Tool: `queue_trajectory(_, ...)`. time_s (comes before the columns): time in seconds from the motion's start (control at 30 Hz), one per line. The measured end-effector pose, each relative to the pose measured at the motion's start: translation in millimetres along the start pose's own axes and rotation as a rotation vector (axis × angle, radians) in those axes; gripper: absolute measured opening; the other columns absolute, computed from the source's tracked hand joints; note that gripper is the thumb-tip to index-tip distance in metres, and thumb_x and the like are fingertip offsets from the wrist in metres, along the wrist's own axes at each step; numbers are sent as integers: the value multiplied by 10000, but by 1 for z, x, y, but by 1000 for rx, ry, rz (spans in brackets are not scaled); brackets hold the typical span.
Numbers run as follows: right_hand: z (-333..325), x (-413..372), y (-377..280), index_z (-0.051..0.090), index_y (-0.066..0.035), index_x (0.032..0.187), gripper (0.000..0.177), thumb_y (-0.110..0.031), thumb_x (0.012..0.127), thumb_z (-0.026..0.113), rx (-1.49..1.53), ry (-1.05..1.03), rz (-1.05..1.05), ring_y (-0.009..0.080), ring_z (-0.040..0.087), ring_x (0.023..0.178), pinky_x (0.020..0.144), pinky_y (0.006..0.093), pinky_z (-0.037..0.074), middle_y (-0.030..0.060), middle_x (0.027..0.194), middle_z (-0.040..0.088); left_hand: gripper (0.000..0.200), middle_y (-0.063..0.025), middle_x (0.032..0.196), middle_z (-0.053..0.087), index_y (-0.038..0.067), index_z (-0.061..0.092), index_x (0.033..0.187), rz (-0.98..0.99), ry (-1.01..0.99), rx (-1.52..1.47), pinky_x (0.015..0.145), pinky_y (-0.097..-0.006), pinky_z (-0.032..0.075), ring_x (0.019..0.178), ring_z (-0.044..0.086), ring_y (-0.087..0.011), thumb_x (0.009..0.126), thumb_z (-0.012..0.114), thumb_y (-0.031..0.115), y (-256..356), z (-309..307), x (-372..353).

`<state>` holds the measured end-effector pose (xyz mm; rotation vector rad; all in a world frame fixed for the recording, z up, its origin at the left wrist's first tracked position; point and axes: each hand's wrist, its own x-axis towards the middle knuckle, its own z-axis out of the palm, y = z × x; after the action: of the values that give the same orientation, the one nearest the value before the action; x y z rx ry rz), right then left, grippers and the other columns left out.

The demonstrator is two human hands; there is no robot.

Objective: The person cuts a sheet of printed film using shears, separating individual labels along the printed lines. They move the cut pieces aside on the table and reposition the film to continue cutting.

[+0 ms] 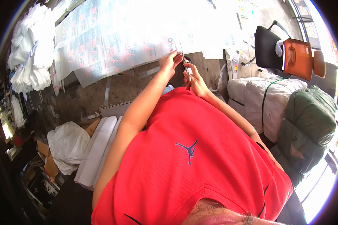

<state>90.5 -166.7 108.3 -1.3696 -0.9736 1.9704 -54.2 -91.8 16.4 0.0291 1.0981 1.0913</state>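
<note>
A thin, translucent printed sheet [129,48] with red and blue lettering lies spread out in front of me. My left hand [169,63] is at its near edge, with thumb and fingers pinched on the sheet. A pair of scissors [188,79] is in my right hand [197,81], close beside the left one. The blades point away from me, up toward the sheet's edge between my hands. Glare washes out the far part of the sheet, and the blade tips are hard to make out there.
White plastic bags [35,56] hang at the left. Beside me at lower left are long white rolls [97,150] and a white sack [68,146]. To the right stand wrapped white bales [270,101], a dark green bale [311,116] and an orange-and-black chair [298,58].
</note>
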Motion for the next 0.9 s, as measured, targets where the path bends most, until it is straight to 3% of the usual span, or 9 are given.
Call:
queue_trajectory(0.23,-2,1,10,352,-119,1269,360,-127,935,484,30,31,-29,91,435,581,513,242,395,4,738,463,206,-159,957,652,-49,573,1027,-31,-42,19,799,-326,559,890,655,-247,895,582,108,5,2,-3)
queue_trajectory(0.43,-1,17,1,343,-87,1259,371,-152,933,506,55,109,-26,99,443,566,493,253,385,19,716,480,186,-96,889,665,6,626,965,-46,48,128,687,-265,537,786,647,-167,865,646,161,5,-1,-11)
queue_trajectory(0.67,-6,29,13,212,-47,1419,592,-163,932,528,90,76,-36,117,460,551,491,266,392,42,746,519,142,-33,785,641,47,638,916,-48,31,64,649,-258,518,691,616,-119,839,683,158,6,-1,-11)
queue_trajectory(0.9,-5,49,9,243,9,1422,591,-143,927,526,48,84,-62,112,485,561,492,255,402,47,744,533,124,-38,776,639,51,632,888,-61,14,11,645,-265,515,669,606,-123,833,687,148,11,4,-18)
